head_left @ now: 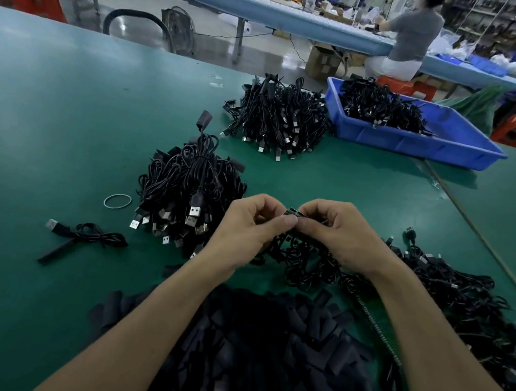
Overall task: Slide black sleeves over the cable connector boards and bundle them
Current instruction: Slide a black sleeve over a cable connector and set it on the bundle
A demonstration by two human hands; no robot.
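My left hand (252, 226) and my right hand (338, 231) meet above the green table (53, 119), pinching a small connector board (293, 213) between their fingertips. A black sleeve seems to sit under my right fingers, mostly hidden. The board's black cable (300, 262) hangs in loops below the hands. A heap of loose black sleeves (251, 346) lies near me between my forearms. Unsleeved cables (467, 303) sprawl at the right. A bundled pile of USB cables (187, 195) sits just left of my hands.
A second cable bundle (280, 115) lies farther back, beside a blue bin (413, 141) holding more cables. A rubber band (117, 201) and a single sleeved cable (82, 235) lie at the left. A person sits at another bench beyond.
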